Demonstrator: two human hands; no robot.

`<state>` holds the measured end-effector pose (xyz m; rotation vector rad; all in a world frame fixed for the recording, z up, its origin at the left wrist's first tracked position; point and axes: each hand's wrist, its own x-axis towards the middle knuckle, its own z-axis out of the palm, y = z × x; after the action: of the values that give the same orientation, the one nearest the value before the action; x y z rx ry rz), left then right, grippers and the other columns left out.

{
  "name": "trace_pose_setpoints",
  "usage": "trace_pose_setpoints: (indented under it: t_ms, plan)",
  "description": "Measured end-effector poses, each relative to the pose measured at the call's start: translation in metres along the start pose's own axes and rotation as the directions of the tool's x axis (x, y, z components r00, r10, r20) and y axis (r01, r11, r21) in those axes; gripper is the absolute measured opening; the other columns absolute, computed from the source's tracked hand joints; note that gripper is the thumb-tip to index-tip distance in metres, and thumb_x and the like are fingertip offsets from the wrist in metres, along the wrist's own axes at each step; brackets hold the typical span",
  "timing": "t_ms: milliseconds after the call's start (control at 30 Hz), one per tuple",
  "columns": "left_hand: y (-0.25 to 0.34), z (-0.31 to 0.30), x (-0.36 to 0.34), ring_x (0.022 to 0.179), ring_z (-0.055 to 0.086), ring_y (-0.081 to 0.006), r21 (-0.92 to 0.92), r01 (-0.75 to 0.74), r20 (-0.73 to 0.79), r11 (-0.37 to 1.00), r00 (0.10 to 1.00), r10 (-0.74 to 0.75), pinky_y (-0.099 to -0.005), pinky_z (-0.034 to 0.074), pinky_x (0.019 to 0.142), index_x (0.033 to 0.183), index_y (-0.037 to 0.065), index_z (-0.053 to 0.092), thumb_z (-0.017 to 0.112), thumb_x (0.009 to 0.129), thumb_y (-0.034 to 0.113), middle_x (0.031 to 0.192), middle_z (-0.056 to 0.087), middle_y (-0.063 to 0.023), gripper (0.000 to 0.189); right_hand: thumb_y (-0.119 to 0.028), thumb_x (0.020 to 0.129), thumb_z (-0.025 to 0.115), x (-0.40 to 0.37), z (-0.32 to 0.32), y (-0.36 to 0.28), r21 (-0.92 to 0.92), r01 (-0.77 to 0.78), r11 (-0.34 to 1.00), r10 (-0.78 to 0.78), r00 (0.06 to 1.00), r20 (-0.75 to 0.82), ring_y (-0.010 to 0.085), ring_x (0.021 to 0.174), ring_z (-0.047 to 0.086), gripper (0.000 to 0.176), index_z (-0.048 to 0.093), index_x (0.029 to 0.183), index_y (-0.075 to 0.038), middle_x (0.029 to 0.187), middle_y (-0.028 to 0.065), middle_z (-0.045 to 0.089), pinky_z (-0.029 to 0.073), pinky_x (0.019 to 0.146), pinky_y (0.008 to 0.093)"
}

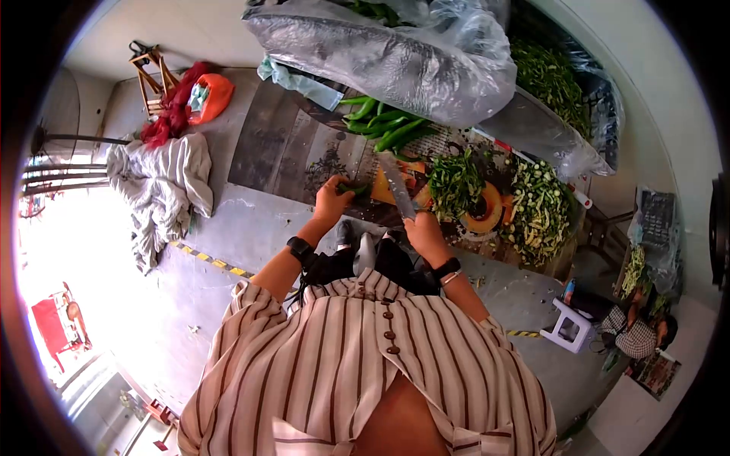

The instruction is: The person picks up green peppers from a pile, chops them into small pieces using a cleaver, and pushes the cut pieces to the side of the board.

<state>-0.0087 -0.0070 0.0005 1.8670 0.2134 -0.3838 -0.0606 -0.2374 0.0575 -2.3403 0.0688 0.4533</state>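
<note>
My left hand [333, 199] is closed on a green pepper [354, 188], partly covered by the fingers, at the near edge of the low table [266, 140]. In my right hand [426, 232] is a knife [397, 182], its wide blade pointing away from me above an orange-patterned patch [382, 188] of the tabletop. Several whole green peppers [391, 125] lie heaped beyond the blade. To the right of the knife sits a mound of cut green peppers [456, 181]. Farther right is a bigger heap of paler chopped pieces [536, 216].
A large clear plastic bag [380, 61] covers the table's far side. Behind it, a lined crate [604, 99] holds cut greens [547, 83]. A white stool [566, 325] and a seated person [635, 334] are at right. Draped cloth [163, 178] and an orange bag [213, 97] are at left.
</note>
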Motion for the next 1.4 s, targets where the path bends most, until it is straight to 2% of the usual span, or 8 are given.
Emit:
trace_pose_setpoints:
  t_ms: [33,367,533,667,833,1200,1267,1400]
  plan:
    - [0.001,0.0,-0.001,0.062,0.057,-0.0122,-0.006,0.002,-0.006,1.0,1.0,-0.002,-0.0249,0.046,0.055,0.103,0.0,0.052,0.062,0.076,0.0,0.073,0.058,-0.0072,0.03,-0.015,0.08,0.057,0.003,0.002,-0.009,-0.005,0.022,1.0,-0.022,0.999,0.029,0.0353,0.048,0.05,0.032,0.05,0.061,0.01,0.052,0.0212,0.045,0.04,0.049,0.0421]
    - [-0.006,0.002,0.004,0.055,0.054,-0.0097,-0.04,-0.069,-0.049,0.997,0.997,0.067,-0.024,0.044,0.051,0.093,0.0,0.057,0.065,0.073,0.002,0.066,0.057,-0.0045,0.022,-0.003,0.071,0.055,0.036,0.03,-0.037,-0.277,0.112,0.954,-0.078,0.988,0.131,0.0404,0.065,0.058,0.013,0.058,0.063,0.007,0.064,0.0246,0.057,0.048,0.06,0.0457]
    - [0.0,-0.006,-0.003,0.068,0.057,-0.02,0.207,-0.318,-0.005,0.925,0.945,0.326,-0.0301,0.047,0.062,0.086,0.0,0.058,0.066,0.069,0.001,0.078,0.058,-0.0098,0.019,-0.003,0.071,0.055,0.056,0.044,-0.039,-0.28,0.095,0.955,-0.059,0.989,0.133,0.0411,0.065,0.058,0.014,0.059,0.065,0.008,0.065,0.0261,0.058,0.048,0.061,0.045]
    - [0.011,-0.017,-0.002,0.082,0.055,-0.0257,0.328,-0.315,0.012,0.891,0.944,0.329,-0.0337,0.045,0.072,0.083,0.003,0.059,0.065,0.066,0.002,0.091,0.057,-0.0091,0.018,-0.007,0.073,0.057,0.057,0.042,-0.033,-0.174,0.117,0.978,-0.116,0.993,0.014,0.0411,0.064,0.058,0.017,0.059,0.065,0.009,0.064,0.0273,0.056,0.047,0.06,0.0455]
    - [0.016,-0.026,0.003,0.093,0.05,-0.0235,0.617,-0.604,0.141,0.505,0.716,0.683,-0.0349,0.041,0.081,0.081,0.009,0.061,0.064,0.065,0.005,0.096,0.057,-0.0026,0.017,-0.01,0.075,0.059,0.046,0.03,-0.037,-0.119,0.073,0.99,-0.064,0.995,0.074,0.0414,0.063,0.057,0.022,0.058,0.066,0.01,0.063,0.0278,0.055,0.046,0.058,0.0456]
    - [-0.005,-0.035,0.0,0.087,0.052,-0.0239,0.534,-0.644,0.129,0.548,0.702,0.7,-0.0338,0.045,0.076,0.086,0.009,0.061,0.058,0.07,0.005,0.095,0.057,-0.0046,0.017,-0.013,0.074,0.058,0.029,0.039,-0.024,-0.147,-0.028,0.989,0.068,0.958,0.277,0.0407,0.064,0.057,0.024,0.057,0.063,0.008,0.063,0.0255,0.055,0.046,0.058,0.0445]
    - [-0.011,-0.034,-0.002,0.087,0.052,-0.0243,0.504,-0.653,0.117,0.566,0.701,0.704,-0.034,0.045,0.075,0.087,0.008,0.06,0.058,0.07,0.004,0.095,0.057,-0.0052,0.017,-0.015,0.08,0.056,0.026,0.039,-0.026,-0.162,0.144,0.976,-0.102,0.964,0.245,0.0263,0.041,0.055,0.032,0.052,0.057,0.007,0.045,0.0142,0.051,0.044,0.044,0.036]
    - [-0.019,-0.031,-0.009,0.09,0.053,-0.0241,0.46,-0.619,0.059,0.636,0.736,0.674,-0.0327,0.047,0.076,0.089,0.007,0.06,0.057,0.07,0.005,0.098,0.057,-0.0044,0.02,-0.015,0.08,0.056,0.024,0.046,-0.023,-0.147,0.145,0.978,-0.102,0.959,0.265,0.0255,0.04,0.055,0.033,0.052,0.056,0.007,0.044,0.0129,0.05,0.043,0.043,0.0349]
